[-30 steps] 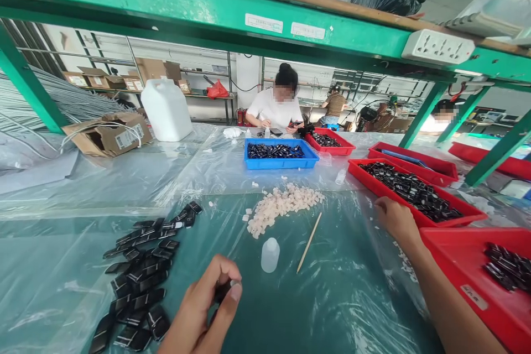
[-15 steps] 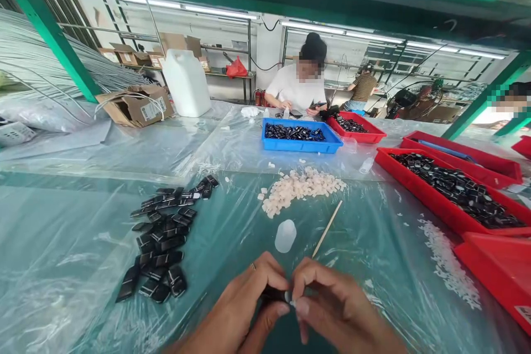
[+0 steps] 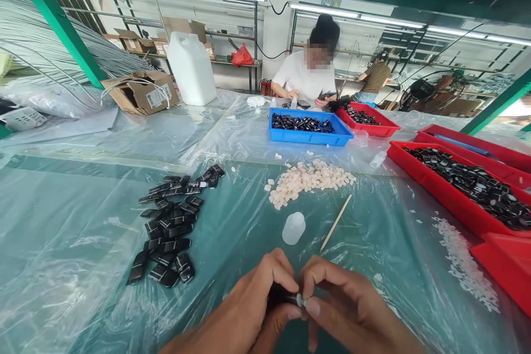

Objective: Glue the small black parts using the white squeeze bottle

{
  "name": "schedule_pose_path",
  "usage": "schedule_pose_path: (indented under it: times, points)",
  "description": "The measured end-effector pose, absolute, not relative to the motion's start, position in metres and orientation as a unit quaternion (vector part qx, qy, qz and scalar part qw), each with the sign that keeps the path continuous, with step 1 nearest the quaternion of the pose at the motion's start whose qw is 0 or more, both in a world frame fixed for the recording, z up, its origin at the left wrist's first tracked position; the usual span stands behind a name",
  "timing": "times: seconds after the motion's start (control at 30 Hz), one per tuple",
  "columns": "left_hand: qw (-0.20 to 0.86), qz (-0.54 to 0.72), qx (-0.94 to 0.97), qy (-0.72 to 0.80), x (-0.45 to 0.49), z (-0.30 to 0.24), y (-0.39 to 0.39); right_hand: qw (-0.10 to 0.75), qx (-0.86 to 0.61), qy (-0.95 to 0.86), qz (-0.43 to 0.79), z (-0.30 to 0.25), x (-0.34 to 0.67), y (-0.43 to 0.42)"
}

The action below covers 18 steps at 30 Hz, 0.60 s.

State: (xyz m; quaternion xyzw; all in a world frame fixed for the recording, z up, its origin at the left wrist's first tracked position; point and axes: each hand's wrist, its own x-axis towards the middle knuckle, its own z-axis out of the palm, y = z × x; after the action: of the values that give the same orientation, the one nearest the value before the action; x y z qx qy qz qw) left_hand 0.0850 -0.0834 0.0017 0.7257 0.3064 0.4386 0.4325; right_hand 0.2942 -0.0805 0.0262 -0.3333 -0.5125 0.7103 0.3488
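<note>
Low in the middle of the head view, my left hand (image 3: 259, 301) is closed around a small black plastic part (image 3: 279, 296), mostly hidden by the fingers. My right hand (image 3: 346, 301) pinches a small whitish piece (image 3: 300, 300) at the right end of that part; thumb and forefinger press close to it. Just beyond the hands stands a small translucent white cup (image 3: 294, 228), and a thin wooden stick (image 3: 336, 222) lies to its right. Small cream-coloured pieces (image 3: 309, 180) lie heaped farther back. On the left is a loose pile of similar black parts (image 3: 172, 232).
At the right are red trays (image 3: 448, 207) with black parts, beside scattered small white pieces (image 3: 467, 265). A blue tray (image 3: 311, 137) stands farther back, before a seated person (image 3: 305, 74). A white jug (image 3: 191, 69) and a cardboard box (image 3: 141, 94) stand back left.
The view has shifted, so the table and both hands appear moved slightly. Both hands keep the same grip, the black part and whitish piece still between them.
</note>
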Motion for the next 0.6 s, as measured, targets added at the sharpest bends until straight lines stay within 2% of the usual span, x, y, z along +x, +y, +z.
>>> schedule_pose_path:
  times: [0.17,0.37,0.6]
  points:
    - [0.408,0.427,0.741,0.321,0.089,0.000,-0.087,0.358,-0.343,-0.487,0.719,0.033,0.291,-0.084]
    - [0.430,0.420,0.730,0.325,0.086,0.004,-0.089,0.370,-0.317,-0.435,0.757,0.021,0.289,-0.086]
    - [0.375,0.412,0.774,0.302,0.081,-0.006,-0.083,0.374,-0.268,-0.415,0.785,0.008,0.291,-0.086]
